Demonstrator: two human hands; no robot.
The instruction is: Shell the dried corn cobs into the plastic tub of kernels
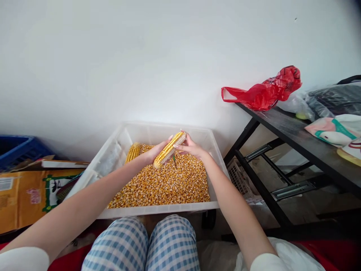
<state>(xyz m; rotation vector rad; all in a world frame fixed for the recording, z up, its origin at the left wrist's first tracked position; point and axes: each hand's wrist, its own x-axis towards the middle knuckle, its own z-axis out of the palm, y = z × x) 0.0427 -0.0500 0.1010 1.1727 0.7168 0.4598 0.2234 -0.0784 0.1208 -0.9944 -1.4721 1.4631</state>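
A partly shelled corn cob (169, 149) is held tilted between my two hands, yellow kernels on one side and a pale bare strip on the other. My left hand (156, 150) grips it from the left, along its side. From the right, my right hand (193, 146) closes on its upper end. Below them, loose corn kernels (175, 188) fill much of a white plastic bin (213, 150). Another corn cob (132, 151) with its kernels on lies at the left of the heap. Something thin and green (174, 161) shows under the held cob, mostly hidden.
Right of the bin stands a black table (284, 124) bearing a red plastic bag (265, 92) and other bags. To the left are a cardboard box (31, 195) and a blue crate (24, 150). A pale wall rises behind. My knees in checked trousers (172, 241) touch the near side.
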